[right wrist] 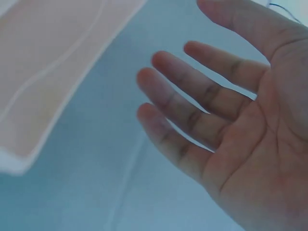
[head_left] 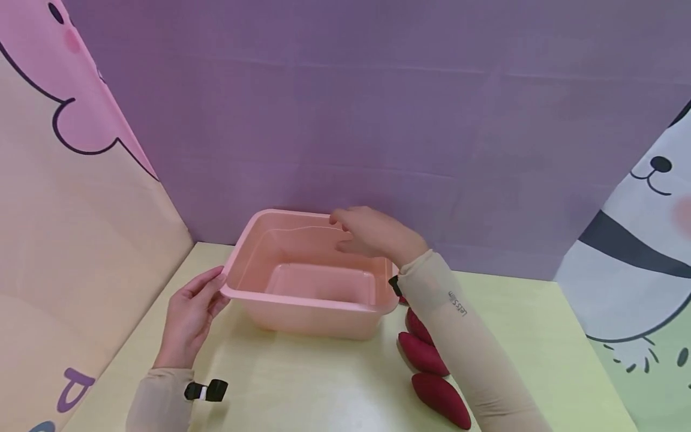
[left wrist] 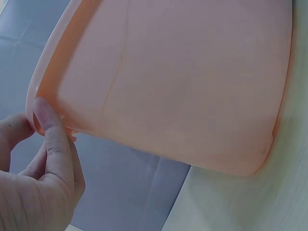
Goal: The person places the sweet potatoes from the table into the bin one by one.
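Pinches the rim [head_left: 302, 301] of a pink tub [head_left: 315, 321] with left hand [head_left: 190, 315], on the left side, close to the front corner. Holds right hand [head_left: 378, 234] by the back right of the tub, with fingers spread and relaxed, gripping nothing; in the right wrist view, shows a gap between fingertips and plastic.

Find the tub on the table [head_left: 302, 384], in front of the purple cloth [head_left: 345, 120] and just left of a row of dark red sweet potatoes [head_left: 423, 354]. Cannot tell a flat base from a slightly tipped one.

To steady the tub well, probably best to press on both faces of the lip, firmly but without bending the rather thin-looking plastic. With only one side held, beware of swinging or twisting; for any shift, likely safer to grip the opposite side too, at a matching height. Mind also the right sleeve [head_left: 469, 342], partly hiding the row in the head view: better to carry forearm high, to avoid nudging or rolling sweet potatoes.
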Tool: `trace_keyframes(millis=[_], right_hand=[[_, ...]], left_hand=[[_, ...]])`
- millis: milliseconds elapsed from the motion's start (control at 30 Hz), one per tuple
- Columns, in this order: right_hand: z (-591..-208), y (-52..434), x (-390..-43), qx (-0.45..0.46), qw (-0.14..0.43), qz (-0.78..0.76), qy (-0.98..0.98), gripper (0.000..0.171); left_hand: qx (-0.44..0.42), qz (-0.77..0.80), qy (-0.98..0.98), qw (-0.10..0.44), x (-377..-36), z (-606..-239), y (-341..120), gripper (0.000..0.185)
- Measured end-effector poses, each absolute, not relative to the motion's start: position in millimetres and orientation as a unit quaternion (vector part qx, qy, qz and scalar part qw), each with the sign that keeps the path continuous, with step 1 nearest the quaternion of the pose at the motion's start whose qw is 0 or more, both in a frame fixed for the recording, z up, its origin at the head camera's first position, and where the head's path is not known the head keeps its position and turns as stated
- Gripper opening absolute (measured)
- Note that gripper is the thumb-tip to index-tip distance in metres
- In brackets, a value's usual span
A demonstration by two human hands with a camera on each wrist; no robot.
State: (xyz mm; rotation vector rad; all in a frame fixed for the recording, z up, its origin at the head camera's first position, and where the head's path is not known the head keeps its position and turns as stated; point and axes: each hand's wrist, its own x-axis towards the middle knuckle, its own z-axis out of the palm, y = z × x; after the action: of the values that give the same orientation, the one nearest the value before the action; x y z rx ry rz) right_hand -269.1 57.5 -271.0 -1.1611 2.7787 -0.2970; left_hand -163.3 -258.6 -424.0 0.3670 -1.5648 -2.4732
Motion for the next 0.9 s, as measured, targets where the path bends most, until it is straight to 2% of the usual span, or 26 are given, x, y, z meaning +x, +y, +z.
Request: trace_keyframes(millis=[167, 367, 700, 900], right_hand=[[-270, 95, -242, -0.389, 0.024, -0.085, 0.917, 0.044], [-285, 145, -209, -0.372, -0.019, -0.103, 0.922, 0.049], [-339, 210, -170, -0.334, -0.070, -0.099, 0.935, 0.049], [-370, 249, -152, -0.289, -0.092, -0.153, 0.940, 0.050]], left_hand=[[0.119, -0.838, -0.524, 0.095, -163, -422, -259, 0.020], [0.128, -0.830, -0.536, 0.089, -163, -420, -258, 0.022], [0.132, -0.826, -0.541, 0.088, -162, -422, -260, 0.023], [0.129, -0.827, -0.539, 0.090, -163, -423, -259, 0.023]])
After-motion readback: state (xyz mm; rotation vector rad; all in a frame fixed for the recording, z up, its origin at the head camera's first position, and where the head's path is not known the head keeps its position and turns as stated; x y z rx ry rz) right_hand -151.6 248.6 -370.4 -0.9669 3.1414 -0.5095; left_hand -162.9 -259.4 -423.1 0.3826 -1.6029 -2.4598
